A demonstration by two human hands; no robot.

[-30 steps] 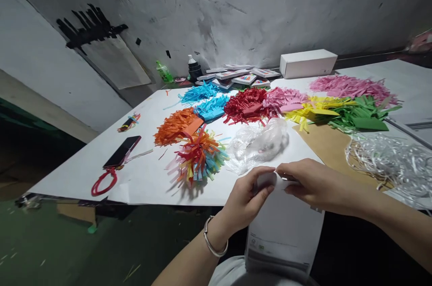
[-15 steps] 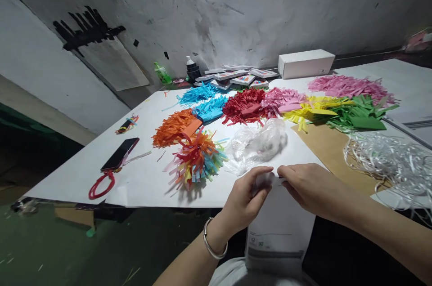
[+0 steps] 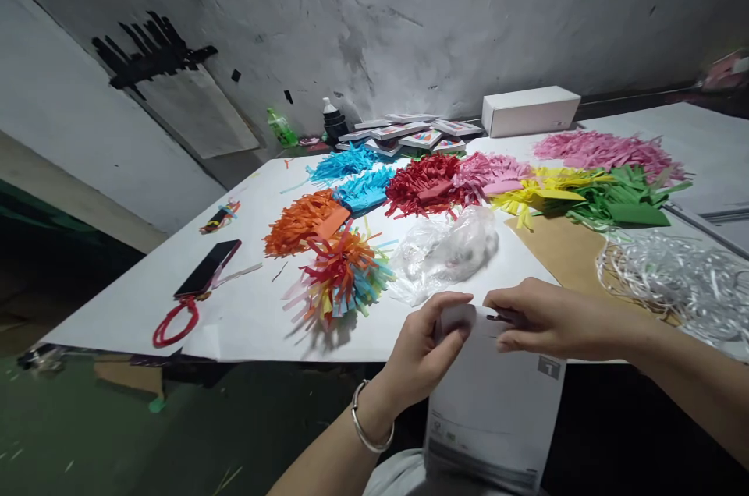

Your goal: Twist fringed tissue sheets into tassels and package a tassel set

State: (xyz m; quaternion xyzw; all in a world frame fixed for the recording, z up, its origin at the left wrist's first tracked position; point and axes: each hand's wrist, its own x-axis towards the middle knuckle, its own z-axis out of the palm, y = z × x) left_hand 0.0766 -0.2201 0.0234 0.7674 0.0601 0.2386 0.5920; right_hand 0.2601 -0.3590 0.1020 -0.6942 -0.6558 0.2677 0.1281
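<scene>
A white printed package with grey markings stands upright between my lap and the table's front edge. My left hand is curled around its upper left corner, thumb and forefinger bent over the top. At the upper right of the package is my right hand, fingers curled and thumb a little apart from them. A small dark strip shows under its forefinger; what it is stays hidden. Just beyond my hands lies a crumpled clear plastic bag. Left of that bag sits a multicoloured paper-strip pompom.
Fringed paper bundles in orange, blue, red, pink, yellow and green cross the table. White string lies tangled at right on brown paper. A phone, flat boxes and a white box are also there.
My right hand has shifted slightly right and its thumb has moved away from the fingers. More of the package's right side, with a grey label, now shows. My left hand has barely moved.
</scene>
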